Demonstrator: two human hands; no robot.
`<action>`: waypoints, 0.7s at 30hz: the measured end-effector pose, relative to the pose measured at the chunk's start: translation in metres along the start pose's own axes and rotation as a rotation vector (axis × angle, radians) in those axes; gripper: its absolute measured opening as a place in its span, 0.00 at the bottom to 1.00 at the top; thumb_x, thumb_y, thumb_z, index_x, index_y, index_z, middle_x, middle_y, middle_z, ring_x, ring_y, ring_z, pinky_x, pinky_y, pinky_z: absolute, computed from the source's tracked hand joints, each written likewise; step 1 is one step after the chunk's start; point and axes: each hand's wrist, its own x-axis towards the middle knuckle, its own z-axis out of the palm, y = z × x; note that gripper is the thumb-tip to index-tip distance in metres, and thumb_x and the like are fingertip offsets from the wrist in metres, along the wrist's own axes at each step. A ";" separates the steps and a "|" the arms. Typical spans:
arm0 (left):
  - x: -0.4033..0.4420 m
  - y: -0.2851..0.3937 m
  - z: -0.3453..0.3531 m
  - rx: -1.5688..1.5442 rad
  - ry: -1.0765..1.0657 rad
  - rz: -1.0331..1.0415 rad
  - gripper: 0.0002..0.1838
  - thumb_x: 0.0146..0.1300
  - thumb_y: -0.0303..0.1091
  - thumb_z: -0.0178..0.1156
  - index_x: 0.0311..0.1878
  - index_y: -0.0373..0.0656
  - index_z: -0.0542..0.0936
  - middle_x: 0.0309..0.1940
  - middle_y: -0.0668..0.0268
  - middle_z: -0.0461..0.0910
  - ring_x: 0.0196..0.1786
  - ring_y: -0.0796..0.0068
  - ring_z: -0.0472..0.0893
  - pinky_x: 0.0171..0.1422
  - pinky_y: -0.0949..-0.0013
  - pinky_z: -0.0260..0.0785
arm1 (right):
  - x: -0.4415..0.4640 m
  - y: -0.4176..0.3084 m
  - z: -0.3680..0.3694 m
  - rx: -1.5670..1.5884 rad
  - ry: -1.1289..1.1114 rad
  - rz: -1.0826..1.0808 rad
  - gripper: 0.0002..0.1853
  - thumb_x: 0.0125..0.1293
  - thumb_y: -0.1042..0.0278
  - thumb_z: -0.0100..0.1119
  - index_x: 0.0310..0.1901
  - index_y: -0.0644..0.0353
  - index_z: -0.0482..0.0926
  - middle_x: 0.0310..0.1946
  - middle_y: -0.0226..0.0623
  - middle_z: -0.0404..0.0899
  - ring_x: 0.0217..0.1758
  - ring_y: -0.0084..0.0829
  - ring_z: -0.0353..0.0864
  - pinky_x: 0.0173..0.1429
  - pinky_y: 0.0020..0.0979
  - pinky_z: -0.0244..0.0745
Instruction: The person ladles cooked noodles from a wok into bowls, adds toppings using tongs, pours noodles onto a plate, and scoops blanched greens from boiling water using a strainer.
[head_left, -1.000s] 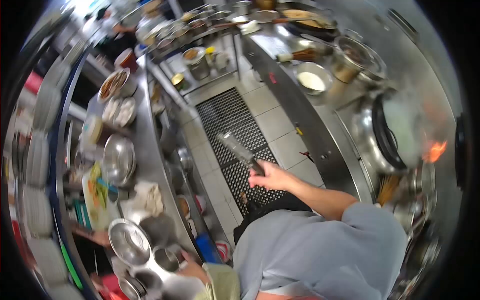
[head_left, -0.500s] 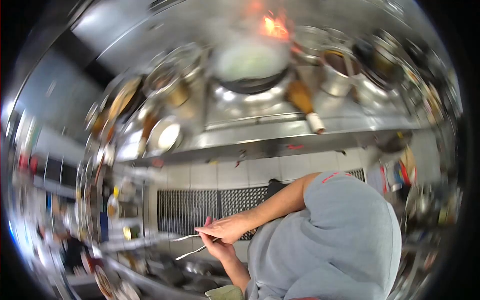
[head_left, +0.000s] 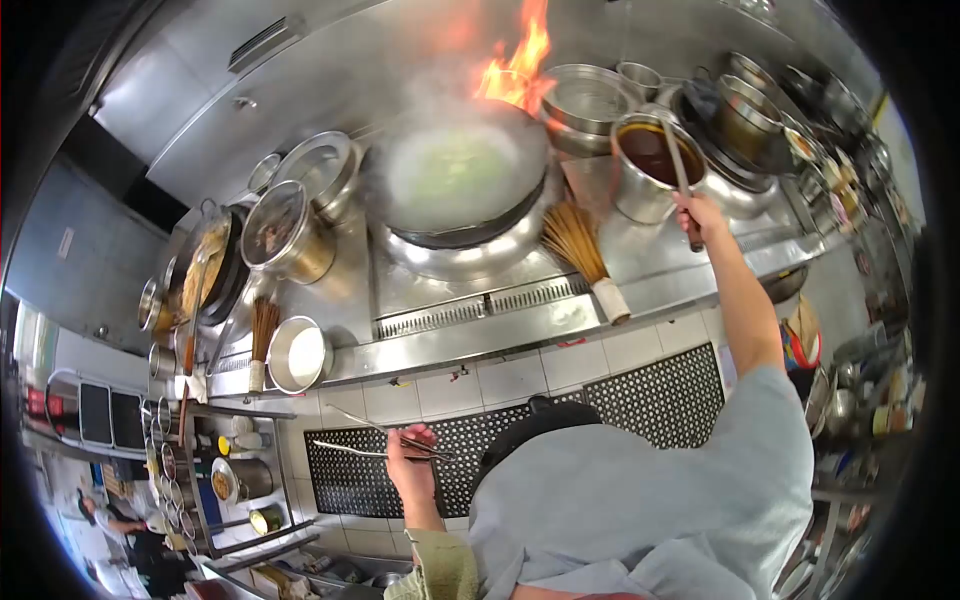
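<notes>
My left hand (head_left: 411,465) is closed around metal tongs (head_left: 352,450), low in front of me above the floor mat. The two thin arms of the tongs point left and stand apart. Out to the right, my right hand (head_left: 701,217) grips a long-handled ladle (head_left: 678,160) near its wooden end. The ladle's shaft lies across a steel pot (head_left: 640,203) of dark brown liquid; its bowl cannot be made out. Between my hands and further back, a large wok (head_left: 450,215) on the burner steams over pale green contents.
Flames (head_left: 515,75) rise behind the wok. Bamboo brushes (head_left: 575,245) lie on the steel range beside it. A white-filled bowl (head_left: 299,355) sits at the range's front edge. Perforated black mats (head_left: 660,400) cover the floor. A co-worker (head_left: 115,520) stands far left.
My hands were together at the tongs. My right hand has swung right and taken hold of the ladle, while my left hand keeps the tongs. My view has also shifted.
</notes>
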 end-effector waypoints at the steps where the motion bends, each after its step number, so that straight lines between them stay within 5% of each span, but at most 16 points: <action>1: 0.002 0.006 0.000 0.024 -0.001 0.041 0.18 0.72 0.46 0.47 0.33 0.40 0.71 0.35 0.57 0.79 0.38 0.64 0.78 0.47 0.60 0.71 | -0.006 -0.007 0.010 -0.121 0.062 -0.093 0.13 0.65 0.63 0.61 0.33 0.60 0.68 0.18 0.27 0.68 0.12 0.20 0.65 0.15 0.25 0.63; 4: 0.008 0.019 -0.025 0.059 0.050 0.150 0.16 0.72 0.43 0.47 0.33 0.40 0.70 0.34 0.58 0.77 0.35 0.66 0.77 0.44 0.62 0.72 | -0.055 -0.025 0.044 -0.248 0.041 -0.308 0.10 0.68 0.63 0.56 0.36 0.59 0.68 0.17 0.26 0.65 0.12 0.19 0.64 0.14 0.23 0.61; 8: 0.014 0.022 -0.081 0.069 0.251 0.172 0.16 0.71 0.43 0.49 0.33 0.41 0.70 0.31 0.59 0.76 0.34 0.66 0.77 0.41 0.64 0.72 | -0.140 -0.067 0.109 0.013 -0.131 -0.129 0.24 0.69 0.65 0.53 0.65 0.61 0.64 0.27 0.26 0.68 0.21 0.17 0.67 0.13 0.19 0.59; 11: 0.032 0.026 -0.117 -0.026 0.382 0.048 0.15 0.71 0.43 0.50 0.31 0.42 0.70 0.27 0.63 0.74 0.32 0.68 0.75 0.39 0.64 0.70 | -0.166 -0.084 0.168 0.073 -0.397 -0.084 0.26 0.68 0.68 0.51 0.67 0.61 0.62 0.28 0.26 0.67 0.21 0.16 0.64 0.14 0.17 0.58; 16: 0.066 0.059 -0.118 0.012 0.190 0.026 0.15 0.71 0.42 0.51 0.32 0.42 0.70 0.27 0.63 0.73 0.30 0.69 0.74 0.39 0.65 0.70 | -0.133 -0.056 0.270 -0.131 -0.614 0.068 0.29 0.67 0.72 0.51 0.69 0.63 0.58 0.28 0.27 0.69 0.19 0.14 0.64 0.16 0.18 0.59; 19: 0.078 0.080 -0.139 0.060 0.084 0.051 0.15 0.71 0.41 0.50 0.32 0.41 0.70 0.28 0.62 0.74 0.30 0.69 0.74 0.37 0.66 0.70 | -0.112 -0.040 0.310 -0.163 -0.577 0.010 0.30 0.67 0.72 0.50 0.70 0.64 0.57 0.24 0.26 0.67 0.18 0.14 0.63 0.16 0.19 0.60; 21: 0.084 0.091 -0.157 0.059 0.131 0.034 0.15 0.71 0.42 0.50 0.32 0.41 0.70 0.27 0.62 0.73 0.29 0.69 0.74 0.37 0.66 0.70 | -0.107 -0.030 0.332 -0.443 -0.382 -0.223 0.30 0.67 0.73 0.49 0.70 0.64 0.56 0.20 0.25 0.65 0.15 0.16 0.62 0.16 0.21 0.61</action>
